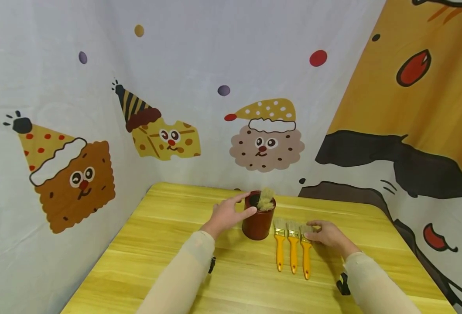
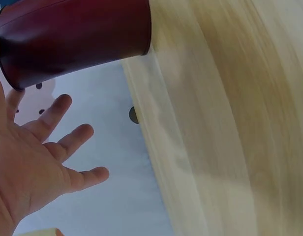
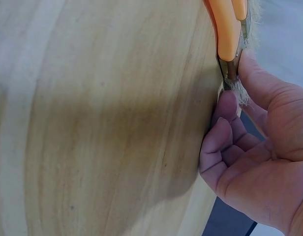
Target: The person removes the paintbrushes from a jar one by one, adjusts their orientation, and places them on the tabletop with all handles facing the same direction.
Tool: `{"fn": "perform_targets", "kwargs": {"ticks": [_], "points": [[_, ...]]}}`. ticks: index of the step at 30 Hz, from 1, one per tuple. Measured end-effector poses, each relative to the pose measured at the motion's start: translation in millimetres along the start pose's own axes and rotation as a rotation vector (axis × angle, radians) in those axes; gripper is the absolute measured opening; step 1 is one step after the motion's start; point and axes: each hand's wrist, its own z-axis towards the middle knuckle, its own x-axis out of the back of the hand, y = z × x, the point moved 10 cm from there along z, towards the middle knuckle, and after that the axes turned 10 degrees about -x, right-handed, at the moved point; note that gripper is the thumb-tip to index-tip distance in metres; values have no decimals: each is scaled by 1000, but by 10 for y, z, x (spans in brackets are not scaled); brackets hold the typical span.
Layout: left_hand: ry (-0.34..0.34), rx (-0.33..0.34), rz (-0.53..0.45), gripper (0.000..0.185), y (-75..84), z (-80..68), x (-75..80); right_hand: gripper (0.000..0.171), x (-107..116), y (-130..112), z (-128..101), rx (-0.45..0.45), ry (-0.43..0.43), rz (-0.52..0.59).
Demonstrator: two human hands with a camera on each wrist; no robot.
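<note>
A dark red cylindrical cup (image 1: 257, 226) stands upright on the wooden table, with pale brush bristles (image 1: 266, 200) sticking out of its top. My left hand (image 1: 227, 215) is at the cup's rim, thumb in front and forefinger behind; the left wrist view shows the other fingers spread and fairly straight. Right of the cup lie three paintbrushes with yellow-orange handles, side by side, bristles away from me: a left one (image 1: 279, 248), a middle one (image 1: 293, 248) and a right one (image 1: 306, 257). My right hand (image 1: 329, 237) pinches the rightmost paintbrush (image 3: 227, 29) near its bristles and metal band.
The yellow wood-grain table (image 1: 156, 244) reaches back to a pale cloth (image 1: 199, 56) printed with cartoon biscuits and cheese. Another printed cloth (image 1: 443, 131), orange, white and dark, hangs along the right side. Black straps show at both wrists.
</note>
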Motion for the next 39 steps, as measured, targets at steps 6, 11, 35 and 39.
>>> {"fn": "perform_targets", "kwargs": {"ticks": [6,11,35,39], "points": [[4,5,-66,71,31,-14,8,65,-2,6,1,-1,-7,15],[11,18,-144,70,24,-18,-22,67,10,13,8,-6,1,10],[14,22,-250,67,-34,-26,-129,80,272,-54,-80,5,-62,139],[16,36,-252,68,-57,-39,-122,82,425,-174,-95,39,-21,152]]}}
